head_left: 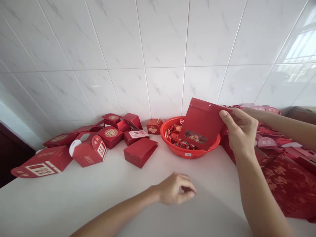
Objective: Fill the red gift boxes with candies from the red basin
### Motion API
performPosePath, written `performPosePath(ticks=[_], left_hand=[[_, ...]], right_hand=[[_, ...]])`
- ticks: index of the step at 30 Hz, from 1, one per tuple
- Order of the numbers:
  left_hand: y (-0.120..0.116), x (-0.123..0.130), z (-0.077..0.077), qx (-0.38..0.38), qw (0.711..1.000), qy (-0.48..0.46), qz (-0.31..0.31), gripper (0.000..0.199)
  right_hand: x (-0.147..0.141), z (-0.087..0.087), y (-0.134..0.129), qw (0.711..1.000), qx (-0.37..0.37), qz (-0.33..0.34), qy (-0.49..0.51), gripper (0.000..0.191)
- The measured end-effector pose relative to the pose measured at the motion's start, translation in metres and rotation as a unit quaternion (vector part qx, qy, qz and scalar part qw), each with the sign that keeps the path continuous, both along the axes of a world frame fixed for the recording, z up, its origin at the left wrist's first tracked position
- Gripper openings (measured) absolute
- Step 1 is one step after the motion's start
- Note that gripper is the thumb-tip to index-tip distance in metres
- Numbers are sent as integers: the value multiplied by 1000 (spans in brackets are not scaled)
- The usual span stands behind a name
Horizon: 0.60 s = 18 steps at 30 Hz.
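My right hand grips a flat red paper packet by its right edge, thumb in front. The packet has a folded top flap, a small hole and an oval cut-out near its bottom. It is held up in front of a red plastic basin with wrapped candies in it. Low over the white table, my left hand is curled, thumb and fingertips close together, with nothing seen in it. A closed-looking red box lies on the table left of the basin.
Several red boxes are grouped on the left of the white table. A small box stands by the tiled wall. On the right are piled red packages; another person's forearm reaches over them.
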<state>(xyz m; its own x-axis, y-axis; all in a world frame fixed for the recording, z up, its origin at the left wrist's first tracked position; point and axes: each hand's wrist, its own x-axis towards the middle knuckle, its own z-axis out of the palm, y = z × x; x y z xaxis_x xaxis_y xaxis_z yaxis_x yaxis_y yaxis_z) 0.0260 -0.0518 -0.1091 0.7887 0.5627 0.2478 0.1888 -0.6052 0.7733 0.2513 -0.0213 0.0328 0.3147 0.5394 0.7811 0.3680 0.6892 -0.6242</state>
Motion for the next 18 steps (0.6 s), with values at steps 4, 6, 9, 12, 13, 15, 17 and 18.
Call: performPosePath(ticks=[4,6,9,12,13,15,17,18], left_hand=[[-15,10,-36,-37,998,19,-36,18],[-15,10,-42,-52,998,20,-34,19],[-11,8,-43,-77,996,17,-30,19],[-9,8,-42,-82,996,16,-25,19],[-10,8,-41,-83,996,16,-21,19],[-11,9,-40,-83,996,19,-15,19],[-11,9,-38,-82,996,23,-15,19],[-11,9,-38,-83,996,23,-16,20]], right_hand=[[-3,3,-8,999,7,-40,-22,34],[-7,4,-14,999,3,-39,-35,32],[-17,5,-27,997,-7,-21,-68,27],[-26,7,-45,995,-23,3,-93,25],[-28,7,-51,995,-29,11,-97,25],[-27,7,-64,993,-40,27,-104,25],[-21,6,-78,991,-59,30,-118,25],[-17,4,-86,989,-72,24,-129,24]])
